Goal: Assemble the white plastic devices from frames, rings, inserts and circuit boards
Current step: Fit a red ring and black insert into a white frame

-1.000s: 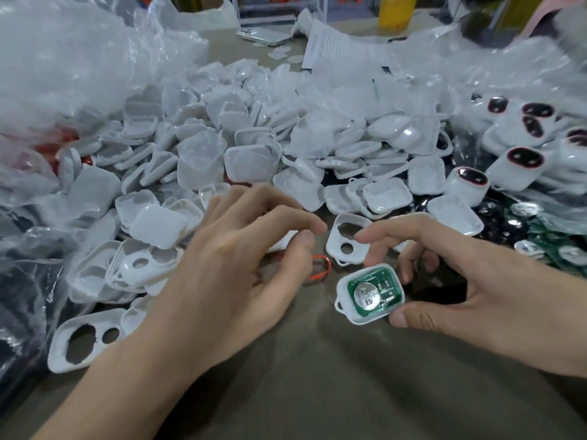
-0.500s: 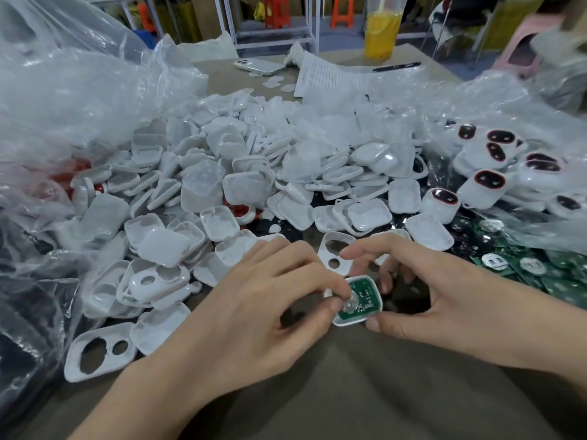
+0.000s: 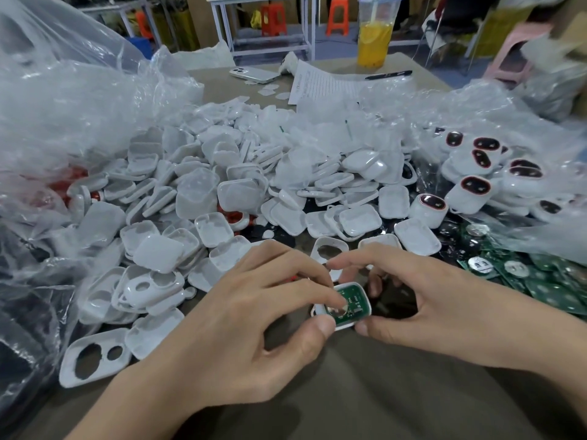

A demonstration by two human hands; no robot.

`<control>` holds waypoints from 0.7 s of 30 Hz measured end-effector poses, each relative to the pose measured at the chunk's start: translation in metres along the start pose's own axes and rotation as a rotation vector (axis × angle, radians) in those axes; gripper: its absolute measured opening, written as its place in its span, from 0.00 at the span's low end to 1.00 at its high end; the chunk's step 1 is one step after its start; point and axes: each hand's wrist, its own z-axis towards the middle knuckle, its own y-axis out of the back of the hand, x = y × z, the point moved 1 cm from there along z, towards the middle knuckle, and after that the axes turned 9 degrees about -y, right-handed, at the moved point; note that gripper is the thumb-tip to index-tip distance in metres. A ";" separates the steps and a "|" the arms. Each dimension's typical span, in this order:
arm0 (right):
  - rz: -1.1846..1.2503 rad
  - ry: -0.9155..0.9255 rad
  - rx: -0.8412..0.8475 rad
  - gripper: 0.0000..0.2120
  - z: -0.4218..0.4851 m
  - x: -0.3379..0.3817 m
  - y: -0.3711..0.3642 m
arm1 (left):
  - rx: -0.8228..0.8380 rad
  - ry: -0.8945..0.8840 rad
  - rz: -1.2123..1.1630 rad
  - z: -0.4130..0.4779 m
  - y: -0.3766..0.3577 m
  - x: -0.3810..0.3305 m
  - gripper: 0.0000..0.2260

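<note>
A white frame with a green circuit board (image 3: 351,304) in it lies on the brown table, just in front of me. My left hand (image 3: 254,315) pinches its left side, thumb at the near edge and a fingertip on the board's silver disc. My right hand (image 3: 422,300) grips its right side between thumb and curled fingers. Behind the hands spreads a heap of white plastic shells (image 3: 241,192). A frame with two holes (image 3: 95,355) lies at the near left. Loose green circuit boards (image 3: 540,281) are piled at the right.
Finished white devices with dark red-ringed faces (image 3: 476,182) are stacked at the far right. Clear plastic bags (image 3: 70,106) bulge along the left side and the right rear. A phone (image 3: 254,74), a paper sheet (image 3: 324,87), a pen and a cup of orange drink (image 3: 374,36) stand at the table's far end.
My left hand came over from the red ring to the frame with the board and now pinches it. My head tilted up, showing more of the far table.
</note>
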 end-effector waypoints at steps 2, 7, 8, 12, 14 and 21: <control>-0.014 0.006 0.000 0.27 0.000 0.001 0.000 | -0.009 -0.009 0.013 0.001 0.000 0.000 0.11; 0.006 0.028 0.004 0.28 0.000 0.000 0.000 | 0.036 -0.039 0.015 0.000 -0.002 0.002 0.14; 0.011 0.035 0.007 0.28 0.001 0.000 0.000 | 0.042 -0.050 0.025 0.000 -0.002 0.002 0.15; 0.040 0.031 0.024 0.32 0.001 -0.003 -0.001 | 0.029 -0.077 0.059 0.001 -0.005 0.003 0.14; 0.039 0.027 0.026 0.33 0.001 -0.003 -0.001 | 0.015 -0.078 0.078 0.001 -0.006 0.002 0.13; 0.032 0.037 0.014 0.33 0.002 -0.005 -0.002 | 0.051 -0.080 0.049 0.001 -0.002 -0.004 0.15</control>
